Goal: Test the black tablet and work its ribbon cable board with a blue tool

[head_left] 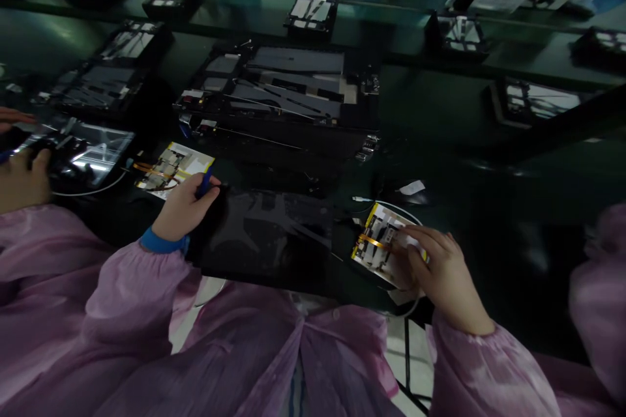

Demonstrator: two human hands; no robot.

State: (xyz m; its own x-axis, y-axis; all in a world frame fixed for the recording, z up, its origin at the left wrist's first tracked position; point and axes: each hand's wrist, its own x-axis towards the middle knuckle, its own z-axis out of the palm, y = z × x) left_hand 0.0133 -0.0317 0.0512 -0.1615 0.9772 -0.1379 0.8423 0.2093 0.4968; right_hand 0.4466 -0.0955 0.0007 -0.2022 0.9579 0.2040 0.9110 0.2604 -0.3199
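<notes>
**Blue tool [205, 182] in left hand [183, 208], right hand [443, 264] on circuit unit [379, 241]**

Blue tool grasped between left thumb and fingers. Circuit unit, yellow-edged, laid on dark table [420, 111], right of dark panel [274, 225]; touched by right fingers, but whether it is gripped cannot be told. Orange strip [372, 241] seen across unit. White cable [362, 199] looped around its far side. 2nd yellow-edged unit [178, 159] placed left of panel, partly hidden by left hand. Large black tray [298, 65] set beyond panel.

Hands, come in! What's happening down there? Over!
Left hand gripping blue tool. Right hand at right-side yellow-edged module. Dark panel between hands. Loose white cable beside that module.
</notes>
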